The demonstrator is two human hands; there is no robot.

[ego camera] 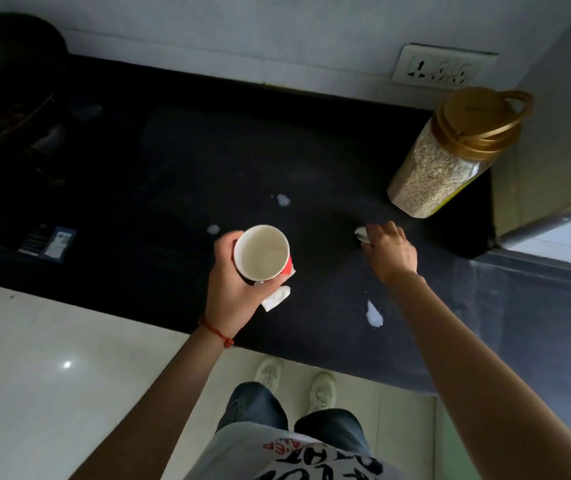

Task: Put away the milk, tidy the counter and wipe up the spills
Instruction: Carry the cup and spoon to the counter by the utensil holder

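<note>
My left hand [239, 289] wraps the red paper cup [263, 252] and a white scrap; my right hand [389, 249] pinches the small white lid [361, 234] at three o'clock. I should lift it cleanly, avoiding the milk spills [374, 315].

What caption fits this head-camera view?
Left hand holds an empty paper cup; right hand reaches a spoon amid milk spills.

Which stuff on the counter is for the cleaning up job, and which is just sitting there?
For the job:
paper cup in the left hand
crumpled tissue
milk spills
spoon at the right hand

Just sitting there:
oats jar
wall socket
small packet
dark pan
</note>
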